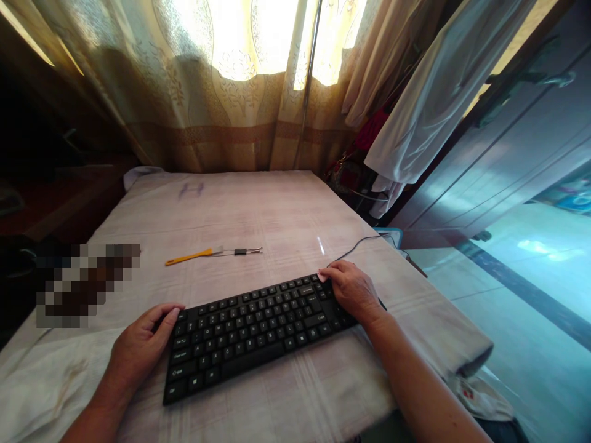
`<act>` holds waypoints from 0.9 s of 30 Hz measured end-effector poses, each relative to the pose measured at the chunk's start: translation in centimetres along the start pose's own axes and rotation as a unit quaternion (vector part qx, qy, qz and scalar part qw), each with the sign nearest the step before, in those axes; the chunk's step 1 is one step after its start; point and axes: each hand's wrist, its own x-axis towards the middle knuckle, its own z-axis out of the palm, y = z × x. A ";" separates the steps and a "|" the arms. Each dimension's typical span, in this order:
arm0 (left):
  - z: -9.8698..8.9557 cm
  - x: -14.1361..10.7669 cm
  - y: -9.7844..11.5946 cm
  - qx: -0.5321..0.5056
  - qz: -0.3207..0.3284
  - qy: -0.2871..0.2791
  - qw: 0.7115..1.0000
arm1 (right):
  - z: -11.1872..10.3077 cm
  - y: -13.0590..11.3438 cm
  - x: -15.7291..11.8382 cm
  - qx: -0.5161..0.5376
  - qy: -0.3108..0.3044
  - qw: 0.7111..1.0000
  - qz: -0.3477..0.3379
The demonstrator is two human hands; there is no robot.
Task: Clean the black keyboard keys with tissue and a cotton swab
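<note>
A black keyboard (258, 329) lies tilted across the pale cloth on the table. My left hand (141, 344) grips its upper left corner, thumb and fingers at the edge. Over the right end rests my right hand (353, 289), its fingers closed around a small pale piece (322, 277) at the keyboard's back edge; part of the right keys is hidden under this hand. Behind the keyboard lie a brush with a yellow handle (189, 256) and, touching or close to its tip, a thin metal tool with a dark middle (241, 251).
The cloth-covered table (258, 209) reaches back to patterned curtains (198, 104). A black cable (354, 246) runs off the right side. A blurred-out object (90, 283) is at the left. White clothes (415, 117) hang near a door (498, 147) at the right.
</note>
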 end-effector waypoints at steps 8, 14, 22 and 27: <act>0.2 0.1 -0.2 -0.007 0.016 0.016 1.000 | -0.8 -1.2 0.9 0.016 -0.020 1.000 0.013; 0.2 0.0 -0.2 -0.009 0.029 0.018 0.999 | -1.1 -2.0 1.4 -0.012 -0.070 0.997 0.011; 0.2 0.0 -0.1 -0.009 0.008 0.019 1.000 | -2.0 -0.4 1.8 -0.042 -0.107 0.993 0.036; 0.1 0.1 -0.1 -0.001 0.022 0.023 1.000 | -2.3 0.9 1.6 -0.052 -0.102 0.992 0.051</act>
